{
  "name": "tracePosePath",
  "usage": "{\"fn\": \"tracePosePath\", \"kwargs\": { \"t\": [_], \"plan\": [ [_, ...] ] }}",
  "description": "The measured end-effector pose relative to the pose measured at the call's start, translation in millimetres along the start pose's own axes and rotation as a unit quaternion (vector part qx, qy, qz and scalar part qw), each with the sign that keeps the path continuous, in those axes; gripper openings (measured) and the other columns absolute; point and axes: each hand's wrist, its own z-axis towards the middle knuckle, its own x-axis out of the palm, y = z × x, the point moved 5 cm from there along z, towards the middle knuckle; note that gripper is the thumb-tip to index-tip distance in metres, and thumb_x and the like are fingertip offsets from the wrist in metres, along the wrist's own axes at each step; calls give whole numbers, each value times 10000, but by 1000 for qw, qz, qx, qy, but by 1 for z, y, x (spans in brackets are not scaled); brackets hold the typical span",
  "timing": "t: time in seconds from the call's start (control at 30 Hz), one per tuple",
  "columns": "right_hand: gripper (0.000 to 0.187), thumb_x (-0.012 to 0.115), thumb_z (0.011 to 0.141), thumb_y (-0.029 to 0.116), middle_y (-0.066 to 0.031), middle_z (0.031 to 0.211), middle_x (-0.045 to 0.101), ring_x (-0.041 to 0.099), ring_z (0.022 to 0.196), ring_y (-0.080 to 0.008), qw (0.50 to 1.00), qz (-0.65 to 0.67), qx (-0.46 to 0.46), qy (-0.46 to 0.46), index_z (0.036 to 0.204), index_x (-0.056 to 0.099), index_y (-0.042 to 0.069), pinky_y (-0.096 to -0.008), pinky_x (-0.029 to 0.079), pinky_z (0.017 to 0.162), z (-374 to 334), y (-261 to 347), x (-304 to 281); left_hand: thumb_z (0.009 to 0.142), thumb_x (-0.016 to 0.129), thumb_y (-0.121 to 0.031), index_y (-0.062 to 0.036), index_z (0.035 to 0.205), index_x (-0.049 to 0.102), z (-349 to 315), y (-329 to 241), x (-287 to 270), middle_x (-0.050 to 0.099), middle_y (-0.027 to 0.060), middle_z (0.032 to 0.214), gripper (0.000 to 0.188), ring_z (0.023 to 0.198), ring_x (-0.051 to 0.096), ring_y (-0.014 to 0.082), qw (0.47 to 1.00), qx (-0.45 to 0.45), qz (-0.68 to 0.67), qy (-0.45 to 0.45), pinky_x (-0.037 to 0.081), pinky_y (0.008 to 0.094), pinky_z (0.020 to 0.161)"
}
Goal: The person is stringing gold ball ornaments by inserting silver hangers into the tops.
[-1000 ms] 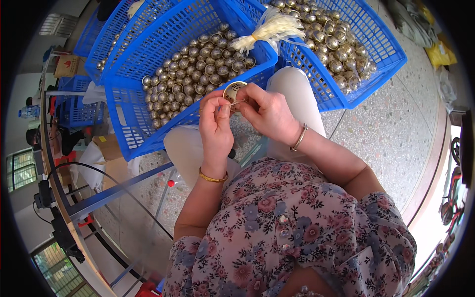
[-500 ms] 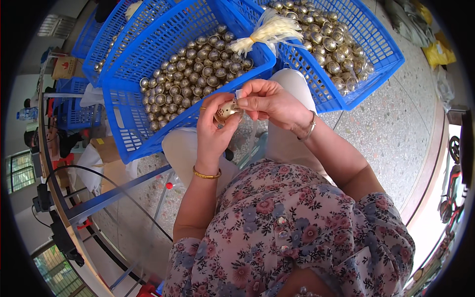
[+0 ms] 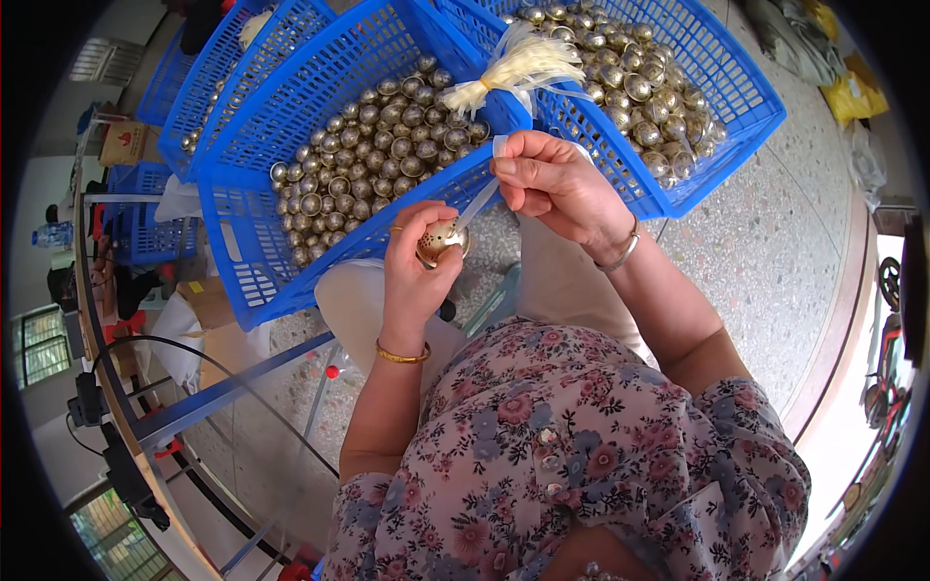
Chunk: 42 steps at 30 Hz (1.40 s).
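My left hand (image 3: 415,269) is closed around a small gold-toned metal ball (image 3: 441,242) pierced with dark holes. A translucent whitish strip (image 3: 478,201) slants up from the ball to my right hand (image 3: 560,191). The thumb and forefinger of that hand pinch it, with a short end showing past the fingertips. How the strip joins the ball cannot be made out. Beyond my hands, a blue plastic basket (image 3: 231,261) holds many similar round metal pieces (image 3: 363,155). A tied bundle of pale strips (image 3: 533,66) lies over that basket's right edge.
A second blue basket (image 3: 722,179) at the far right holds round metal pieces with clear strips among them. More blue baskets (image 3: 184,111) stand at the far left. Along the left side runs a table frame (image 3: 232,387) with a black cable (image 3: 242,373). Yellow bags (image 3: 857,97) lie far right.
My right hand has moved away from the ball, up and to the right, and a length of strip now shows between them. My left hand still holds the ball, nearly in place.
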Motion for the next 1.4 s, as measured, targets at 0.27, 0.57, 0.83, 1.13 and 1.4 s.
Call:
{"fn": "tracePosePath", "kwargs": {
  "t": [0.27,0.57,0.83,1.13,1.4],
  "plan": [
    [57,569,868,80,-39,714,599,550,560,-62,996,-61,57,43,889,575,28,-159,330,441,-3,-28,18,799,631,-39,3,929,580,-12,-9,29,612,78,948,147,859,595,152,994,47,70,73,474,252,757],
    [61,570,867,80,-11,669,586,527,547,-33,987,-155,37,22,859,589,23,-153,341,440,-5,-7,20,885,553,-52,41,963,581,-3,-24,34,612,37,825,125,782,585,105,964,-48,-261,13,473,217,697],
    [79,574,860,91,-14,662,574,482,507,-42,990,-113,86,-11,865,590,14,-163,300,424,-2,-21,2,862,601,-83,27,949,630,-4,-21,24,574,-12,740,144,550,463,29,995,70,-53,-47,371,179,486],
    [195,590,863,151,-17,733,596,488,574,-41,994,-63,65,-54,1007,578,20,-159,330,478,-9,-15,-21,915,530,-141,14,929,635,-10,-13,18,494,-37,597,188,489,380,12,977,-144,-149,-51,288,176,430],
    [508,764,721,173,11,938,543,494,736,-39,942,-334,-16,36,1136,516,15,-194,431,654,-27,-16,-7,907,543,-132,14,899,635,-12,-11,22,477,-47,587,172,491,377,13,982,-133,-124,-47,288,181,436]
  ]
}}
